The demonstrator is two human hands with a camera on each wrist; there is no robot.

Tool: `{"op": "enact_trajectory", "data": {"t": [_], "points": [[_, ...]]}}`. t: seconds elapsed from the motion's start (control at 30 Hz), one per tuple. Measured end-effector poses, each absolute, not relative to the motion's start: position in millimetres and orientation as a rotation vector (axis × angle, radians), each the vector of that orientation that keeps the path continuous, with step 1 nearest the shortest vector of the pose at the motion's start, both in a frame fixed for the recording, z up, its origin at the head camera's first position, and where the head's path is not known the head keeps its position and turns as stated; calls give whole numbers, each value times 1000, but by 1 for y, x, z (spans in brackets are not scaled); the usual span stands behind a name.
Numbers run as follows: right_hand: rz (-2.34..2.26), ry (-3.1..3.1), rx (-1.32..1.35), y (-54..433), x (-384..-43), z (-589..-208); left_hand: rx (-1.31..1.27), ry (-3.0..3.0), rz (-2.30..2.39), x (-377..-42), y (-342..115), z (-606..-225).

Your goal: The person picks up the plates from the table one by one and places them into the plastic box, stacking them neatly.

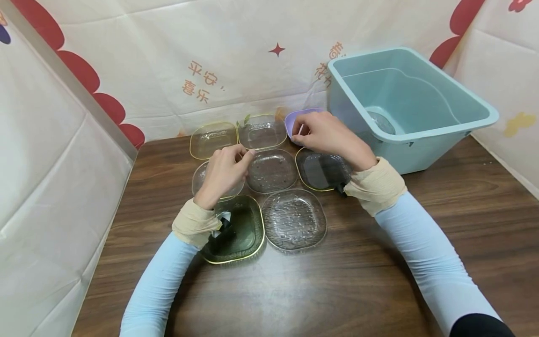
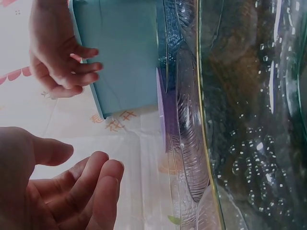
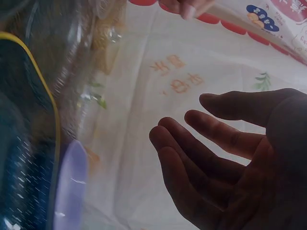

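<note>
My left hand (image 1: 225,172) hovers over the clear dish (image 1: 200,180) at mid-left, fingers loosely bent with nothing between them. Over the purple dish (image 1: 298,117) and the dark gold-rimmed dish (image 1: 322,171) is my right hand (image 1: 327,133), also holding nothing. Both wrist views show thumb and fingertips apart. Between the hands lies a clear dish (image 1: 271,172). Behind it are a yellow-tinted dish (image 1: 214,140) and a clear gold-rimmed dish (image 1: 262,133). Nearest me are a dark green dish (image 1: 242,234), partly under my left wrist, and a clear ribbed dish (image 1: 294,220).
A teal plastic tub (image 1: 375,152) stands at the back right, with a round clear item (image 1: 381,122) inside. Pale printed cloth (image 1: 252,56) hangs behind and along both sides of the brown wooden table (image 1: 294,299).
</note>
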State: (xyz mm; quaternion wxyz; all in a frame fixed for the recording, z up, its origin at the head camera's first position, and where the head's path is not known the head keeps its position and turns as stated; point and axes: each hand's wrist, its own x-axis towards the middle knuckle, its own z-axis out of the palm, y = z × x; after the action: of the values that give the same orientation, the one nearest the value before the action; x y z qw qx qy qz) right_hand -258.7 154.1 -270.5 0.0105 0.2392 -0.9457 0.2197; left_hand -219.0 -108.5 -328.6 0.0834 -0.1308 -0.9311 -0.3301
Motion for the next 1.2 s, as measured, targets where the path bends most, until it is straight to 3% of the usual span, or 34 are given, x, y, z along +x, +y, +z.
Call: {"op": "enact_trajectory", "data": {"t": [0.33,0.9,1.2], "points": [[847,-2954,815,150,-264,-301,-360,-2761,-1006,-222,-111,-325],[961,-2987,792,157,-261,-307,-358,-2739,-999,-223,-108,-320],[969,-2979,791,151,-262,-305,-257,-2703,-968,-238,-129,-316]]}}
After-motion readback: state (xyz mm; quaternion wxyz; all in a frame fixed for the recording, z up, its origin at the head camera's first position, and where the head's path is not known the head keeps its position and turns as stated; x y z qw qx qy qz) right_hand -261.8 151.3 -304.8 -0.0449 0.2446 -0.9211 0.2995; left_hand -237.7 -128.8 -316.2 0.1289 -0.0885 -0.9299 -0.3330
